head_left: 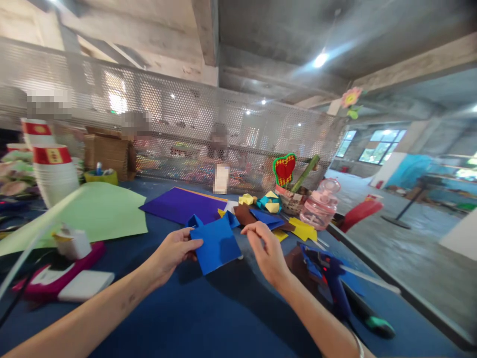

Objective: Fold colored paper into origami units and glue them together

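Note:
A square of blue paper (217, 245) is held up over the table, gripped at its left edge by my left hand (178, 251), thumb in front and fingers behind. To the right of the sheet is my right hand (266, 248), fingers loosely bent and apart, with nothing seen in it. Just behind the square lie folded blue paper pieces (194, 222). Farther right are brown paper (245, 215), yellow paper pieces (303, 229) and a folded blue, yellow and teal paper shape (271, 202).
A blue glue gun (337, 283) lies right, by a green-and-black handled tool (368, 311). A pink bottle (320, 206) and basket (292, 201) stand behind. Purple sheet (179, 206), green sheet (108, 214), paper cups (55, 174) and magenta object (48, 281) are left. Mesh partition (238, 114) closes the back.

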`<state>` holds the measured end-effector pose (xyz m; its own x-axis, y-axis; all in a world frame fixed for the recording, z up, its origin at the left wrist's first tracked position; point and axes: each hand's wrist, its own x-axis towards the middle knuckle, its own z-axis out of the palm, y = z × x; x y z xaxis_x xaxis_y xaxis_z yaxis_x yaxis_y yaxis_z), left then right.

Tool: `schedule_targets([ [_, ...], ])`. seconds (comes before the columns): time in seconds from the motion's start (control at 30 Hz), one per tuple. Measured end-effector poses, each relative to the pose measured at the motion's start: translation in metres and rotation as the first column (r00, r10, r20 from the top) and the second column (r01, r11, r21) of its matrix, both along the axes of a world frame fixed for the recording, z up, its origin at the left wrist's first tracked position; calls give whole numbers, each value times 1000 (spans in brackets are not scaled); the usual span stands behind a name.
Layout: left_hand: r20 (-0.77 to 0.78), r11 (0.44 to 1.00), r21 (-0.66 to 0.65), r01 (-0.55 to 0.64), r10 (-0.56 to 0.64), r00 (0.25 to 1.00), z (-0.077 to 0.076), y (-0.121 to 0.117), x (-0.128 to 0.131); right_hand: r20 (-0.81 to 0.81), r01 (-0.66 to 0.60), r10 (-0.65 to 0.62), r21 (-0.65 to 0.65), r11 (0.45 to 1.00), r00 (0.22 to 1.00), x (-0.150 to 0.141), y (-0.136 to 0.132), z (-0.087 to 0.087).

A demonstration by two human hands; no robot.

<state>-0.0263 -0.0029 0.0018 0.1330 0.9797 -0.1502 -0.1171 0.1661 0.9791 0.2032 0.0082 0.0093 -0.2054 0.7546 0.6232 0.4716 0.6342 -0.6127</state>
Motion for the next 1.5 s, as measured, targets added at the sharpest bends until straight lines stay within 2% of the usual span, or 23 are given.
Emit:
schedule_targets([
  [0.17, 34, 1000, 4, -18, 18, 999, -2, 0, -1, 324, -180, 137, 107, 978, 936, -11, -17, 4],
  [0.3, 9, 1000, -20, 17, -16, 1000, -3, -4, -3, 484, -236, 96, 236, 943, 870, -15, -18, -1],
  [0.4, -38, 997, -62, 37, -39, 999, -2, -6, -3, 486, -219, 54, 289, 932, 872, -13, -15, -7],
  [0.47, -64, 996, -77, 43, -47, 997, -1, -5, -3, 468, -192, 43, 277, 941, 882, -11, -14, -8],
  [0.63, -126, 1000, 6, 30, -29, 992, -3, 2, -6, 444, -238, 161, 123, 964, 882, -5, -15, 1],
  [0.77, -226, 996, 40, 86, -75, 971, -4, 3, -9, 399, -178, 92, 182, 967, 912, -3, -13, 2],
  [0.87, -242, 988, 1, 154, -149, 959, -2, 2, -9, 491, -202, 49, 264, 943, 870, -3, -13, 0],
  [0.97, -291, 975, -20, 223, -219, 931, -4, 3, -9, 593, -289, 18, 366, 885, 805, -4, -17, -1],
  [1.0, -334, 975, 11, 221, -205, 920, -5, 3, -9, 627, -324, 8, 392, 861, 779, -5, -20, -1],
  [1.07, -468, 970, 175, 170, -70, 881, -6, 0, -10, 678, -360, -43, 442, 822, 734, -8, -26, -2],
  [1.13, -592, 901, 405, 154, 129, 796, -6, -11, -10, 708, -356, -113, 479, 803, 697, -10, -33, -5],
  [1.17, -636, 857, 475, 199, 178, 751, -6, -19, -9, 721, -353, -139, 487, 799, 679, -12, -36, -8],
  [1.23, -742, 775, 490, 399, 130, 658, -6, -40, -5, 745, -355, -154, 476, 804, 650, -14, -45, -13],
  [1.27, -783, 738, 496, 457, 154, 603, -7, -51, -3, 753, -354, -146, 459, 815, 642, -15, -50, -15],
  [1.37, -819, 583, 568, 581, 331, 468, -16, -75, 1, 752, -344, -97, 408, 846, 653, -16, -65, -19],
  [1.43, -742, 434, 664, 608, 478, 470, -29, -82, -1, 733, -350, -54, 386, 854, 679, -15, -74, -22],
  [1.5, -721, 329, 670, 666, 505, 475, -43, -86, -8, 695, -357, -12, 383, 852, 719, -14, -81, -26],
])
